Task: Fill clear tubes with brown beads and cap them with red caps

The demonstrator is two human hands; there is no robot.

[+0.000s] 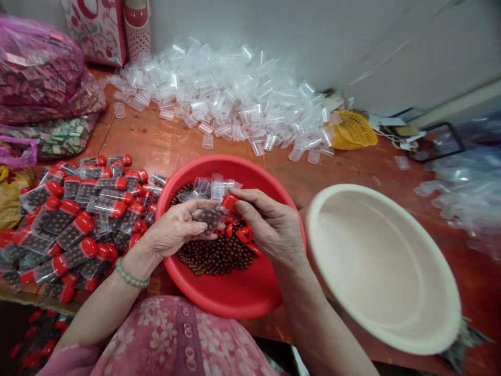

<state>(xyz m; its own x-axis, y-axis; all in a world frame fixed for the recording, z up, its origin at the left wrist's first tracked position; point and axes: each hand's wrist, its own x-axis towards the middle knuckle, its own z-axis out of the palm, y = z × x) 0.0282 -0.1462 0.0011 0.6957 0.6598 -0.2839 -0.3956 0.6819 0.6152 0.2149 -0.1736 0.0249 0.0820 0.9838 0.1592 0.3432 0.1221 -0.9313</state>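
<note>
Over a red basin (230, 308), my left hand (176, 227) grips a small clear plastic container (210, 219) filled with dark brown balls. Between the thumb and fingers of my right hand (270, 222) is a red cap (230, 202), close to the container's upper end; whether the two touch I cannot tell. Inside the basin lie a heap of brown balls (219, 256), several loose red caps (245, 233) and clear, unfilled containers (219, 187). My hands partly hide these.
Filled, red-capped containers (78, 224) are piled at left. Clear containers (235, 94) form a heap along the wall. A cream basin (383, 271) stands at right, a yellow basket (352, 130) behind it. Pink plastic bags (43, 78) sit at far left.
</note>
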